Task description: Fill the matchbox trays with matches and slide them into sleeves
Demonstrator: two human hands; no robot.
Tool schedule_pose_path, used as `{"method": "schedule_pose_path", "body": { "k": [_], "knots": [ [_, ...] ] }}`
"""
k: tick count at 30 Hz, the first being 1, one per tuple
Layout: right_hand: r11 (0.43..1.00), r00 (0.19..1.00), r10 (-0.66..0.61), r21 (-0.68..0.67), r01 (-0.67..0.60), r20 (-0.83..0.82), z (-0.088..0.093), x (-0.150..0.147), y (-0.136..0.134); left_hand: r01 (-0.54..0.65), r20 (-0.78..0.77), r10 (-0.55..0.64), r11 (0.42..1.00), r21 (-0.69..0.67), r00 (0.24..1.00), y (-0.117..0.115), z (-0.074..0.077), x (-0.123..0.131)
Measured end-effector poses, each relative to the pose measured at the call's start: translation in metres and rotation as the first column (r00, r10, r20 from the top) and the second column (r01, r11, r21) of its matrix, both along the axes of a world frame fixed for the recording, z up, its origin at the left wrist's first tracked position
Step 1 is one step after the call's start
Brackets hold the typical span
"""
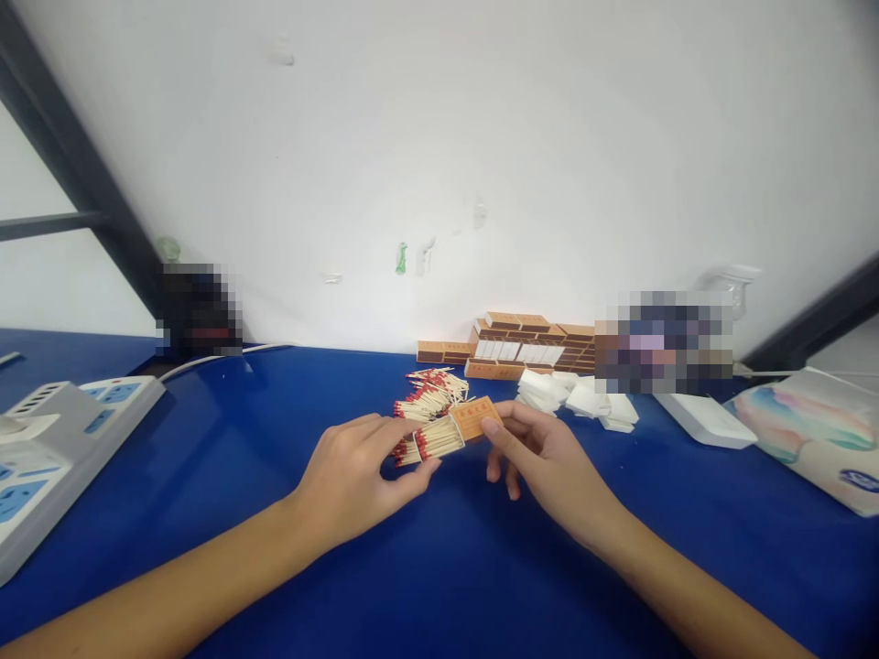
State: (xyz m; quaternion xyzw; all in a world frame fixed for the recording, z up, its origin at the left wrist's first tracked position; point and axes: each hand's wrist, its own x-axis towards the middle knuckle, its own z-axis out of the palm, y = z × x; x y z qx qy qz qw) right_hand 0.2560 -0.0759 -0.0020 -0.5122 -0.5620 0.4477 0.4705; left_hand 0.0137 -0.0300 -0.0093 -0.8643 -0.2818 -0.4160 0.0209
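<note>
Just above the blue table, a matchbox stands half open between my hands. Its orange sleeve [476,419] is pinched between the thumb and fingers of my right hand [542,453]. Out of the sleeve's left side sticks the white tray [443,439], filled with red-tipped matches. My left hand [361,462] has its thumb and forefinger on either side of that tray; part of the grip is hidden. Behind the box lies a loose pile of matches [432,394] with red heads.
Stacked matchboxes [504,368] stand against the wall, with white empty-looking trays [580,395] heaped before them. A power strip [75,458] lies at left. On the right are a white block [707,419] and a colourful tissue pack [817,430]. Two areas are pixelated.
</note>
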Motion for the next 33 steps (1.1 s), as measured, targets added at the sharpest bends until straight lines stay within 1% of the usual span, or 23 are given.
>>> {"method": "schedule_pose_path", "body": {
  "k": [5, 12, 15, 23, 27, 33],
  "knots": [
    [0.999, 0.999, 0.037, 0.027, -0.037, 0.016, 0.000, 0.000, -0.001, 0.007, -0.019, -0.007, 1.000, 0.000, 1.000, 0.001, 0.000, -0.001],
    [0.999, 0.999, 0.019, 0.040, -0.020, 0.032, 0.000, -0.001, -0.002, 0.037, -0.042, -0.036, 0.999, 0.004, 0.998, 0.001, 0.000, -0.001],
    [0.999, 1.000, 0.018, 0.037, -0.018, 0.019, 0.002, -0.002, -0.004, 0.076, -0.056, -0.075, 0.997, 0.002, 0.996, -0.001, 0.000, -0.001],
    [0.998, 0.998, 0.046, 0.046, -0.047, 0.034, 0.006, -0.002, -0.008, 0.097, -0.039, -0.096, 0.995, 0.030, 0.995, 0.000, 0.002, 0.000],
    [0.998, 0.998, 0.037, 0.048, -0.039, 0.044, 0.006, -0.003, -0.007, 0.086, -0.025, -0.086, 0.996, 0.034, 0.996, 0.002, 0.002, 0.000],
    [0.998, 0.998, 0.045, 0.037, -0.046, 0.036, 0.007, -0.004, -0.011, 0.036, 0.032, -0.037, 0.999, 0.021, 0.999, 0.002, 0.002, -0.001]
  ]
}}
